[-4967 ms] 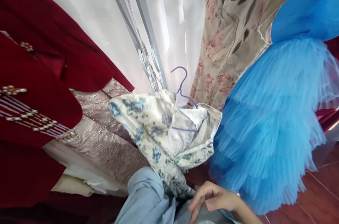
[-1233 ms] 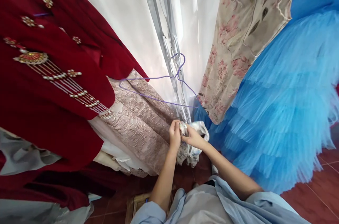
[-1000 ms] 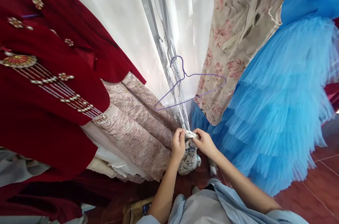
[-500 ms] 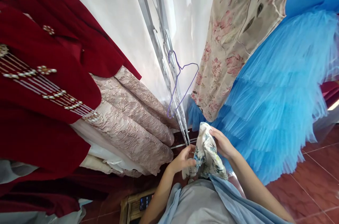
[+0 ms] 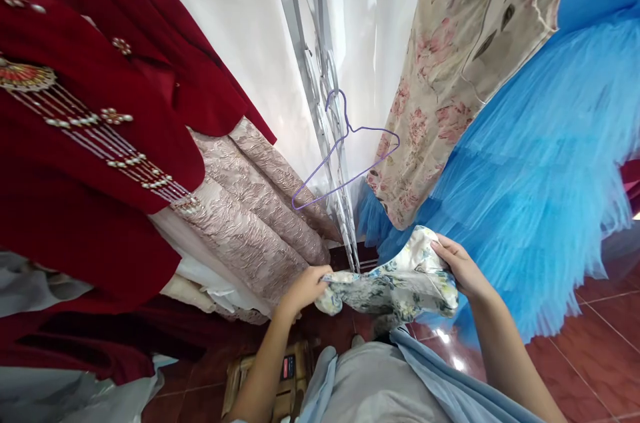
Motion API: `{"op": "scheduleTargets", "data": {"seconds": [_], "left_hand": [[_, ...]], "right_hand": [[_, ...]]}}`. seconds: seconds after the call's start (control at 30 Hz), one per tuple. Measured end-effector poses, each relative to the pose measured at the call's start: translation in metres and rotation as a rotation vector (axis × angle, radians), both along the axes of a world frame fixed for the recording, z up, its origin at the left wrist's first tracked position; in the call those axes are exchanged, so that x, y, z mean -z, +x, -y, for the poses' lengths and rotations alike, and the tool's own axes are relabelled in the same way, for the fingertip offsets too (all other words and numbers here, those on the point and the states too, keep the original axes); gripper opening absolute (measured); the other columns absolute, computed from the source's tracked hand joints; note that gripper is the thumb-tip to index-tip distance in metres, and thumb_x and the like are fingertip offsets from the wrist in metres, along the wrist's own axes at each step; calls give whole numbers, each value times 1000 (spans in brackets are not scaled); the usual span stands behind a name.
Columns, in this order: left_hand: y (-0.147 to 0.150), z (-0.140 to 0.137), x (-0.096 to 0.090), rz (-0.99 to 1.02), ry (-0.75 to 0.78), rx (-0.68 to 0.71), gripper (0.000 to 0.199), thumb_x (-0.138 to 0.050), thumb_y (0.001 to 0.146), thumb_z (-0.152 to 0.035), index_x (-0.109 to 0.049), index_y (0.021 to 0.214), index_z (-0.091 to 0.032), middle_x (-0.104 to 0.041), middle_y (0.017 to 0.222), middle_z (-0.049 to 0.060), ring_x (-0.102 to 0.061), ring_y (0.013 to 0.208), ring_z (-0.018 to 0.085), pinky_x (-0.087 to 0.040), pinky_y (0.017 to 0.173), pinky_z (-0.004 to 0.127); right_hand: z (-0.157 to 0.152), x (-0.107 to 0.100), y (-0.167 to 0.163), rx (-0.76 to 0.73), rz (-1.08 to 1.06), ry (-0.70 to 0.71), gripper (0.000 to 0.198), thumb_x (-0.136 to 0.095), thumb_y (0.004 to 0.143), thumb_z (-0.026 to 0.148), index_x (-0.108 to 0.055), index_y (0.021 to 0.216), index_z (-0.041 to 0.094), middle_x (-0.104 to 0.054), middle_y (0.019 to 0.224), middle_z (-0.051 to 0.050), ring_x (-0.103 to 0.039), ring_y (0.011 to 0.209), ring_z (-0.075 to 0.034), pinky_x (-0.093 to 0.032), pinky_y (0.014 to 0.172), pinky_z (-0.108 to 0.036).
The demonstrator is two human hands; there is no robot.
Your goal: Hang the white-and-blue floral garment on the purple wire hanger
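Observation:
Between my two hands a white floral garment with blue, green and yellow print is stretched sideways. My left hand pinches its left end, and my right hand grips its upper right edge. The cloth hangs in front of my body, and its exact kind cannot be made out. Just beyond it, a purple wire hanger hangs bare from the grey metal slotted upright, apart from both hands.
On the left hang a dark red beaded jacket and a pink brocade skirt. To the right are a beige floral dress and a blue tiered tulle dress. A wooden stool with a phone stands low on the tiled floor.
My hands have moved apart, spreading the bunched floral garment out sideways. The purple hanger has turned to show its broad side. The view has shifted slightly to the left.

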State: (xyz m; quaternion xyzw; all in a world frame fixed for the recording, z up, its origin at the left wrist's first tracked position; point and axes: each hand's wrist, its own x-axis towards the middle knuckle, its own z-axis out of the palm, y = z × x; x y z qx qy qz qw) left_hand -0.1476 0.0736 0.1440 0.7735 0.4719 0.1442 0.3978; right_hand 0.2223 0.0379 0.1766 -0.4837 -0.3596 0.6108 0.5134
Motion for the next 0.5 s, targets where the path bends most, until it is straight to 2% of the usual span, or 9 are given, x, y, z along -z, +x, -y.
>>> {"op": "scheduleTargets", "data": {"seconds": [0.07, 0.17, 0.23, 0.3, 0.4, 0.43, 0.5], "left_hand": [[-21, -9, -16, 15, 58, -58, 21, -48, 75, -13, -68, 78, -18, -69, 77, 0, -60, 76, 18, -43, 69, 25], [-49, -21, -43, 152, 104, -142, 10, -61, 75, -23, -69, 75, -17, -69, 75, 2, -61, 74, 19, -46, 70, 27], [-63, -31, -63, 286, 170, -218, 16, -68, 76, -33, -68, 70, -17, -66, 70, 2, -59, 68, 19, -45, 63, 27], [-71, -44, -82, 408, 302, -293, 22, -70, 76, -39, -67, 68, -18, -64, 68, 3, -58, 67, 19, -45, 61, 28], [-68, -74, -109, 554, 521, -372, 28, -72, 78, -45, -66, 70, -19, -67, 81, 6, -62, 82, 22, -51, 75, 31], [-63, -85, -116, 621, 541, -397, 30, -71, 80, -48, -65, 72, -19, -68, 86, 7, -63, 86, 22, -52, 79, 31], [-47, -108, -124, 777, 457, -437, 36, -69, 82, -55, -65, 80, -19, -69, 91, 7, -65, 89, 21, -54, 79, 30]], "right_hand": [[3, 2, 9, -43, 53, 16, 46, -78, 76, 53, -74, 110, 21, -78, 90, -9, -72, 72, -26, -55, 60, -31], [4, 0, 18, -90, 125, 24, 45, -78, 77, 53, -76, 107, 20, -78, 88, -10, -71, 71, -25, -55, 60, -31], [2, -3, 20, -104, 150, 34, 45, -78, 77, 53, -77, 106, 19, -78, 88, -10, -71, 70, -25, -54, 60, -31], [-2, -8, 19, -125, 162, 45, 45, -78, 76, 54, -78, 105, 19, -77, 87, -10, -70, 69, -25, -54, 59, -31], [-8, -11, 14, -174, 196, 78, 43, -82, 72, 52, -79, 100, 18, -77, 86, -8, -69, 69, -23, -53, 59, -30], [-10, -11, 13, -198, 212, 88, 41, -84, 71, 50, -79, 96, 18, -77, 84, -7, -68, 68, -23, -53, 59, -29], [-15, -8, 10, -253, 244, 99, 37, -86, 68, 48, -79, 85, 15, -75, 77, -6, -66, 65, -21, -51, 58, -28]]}}
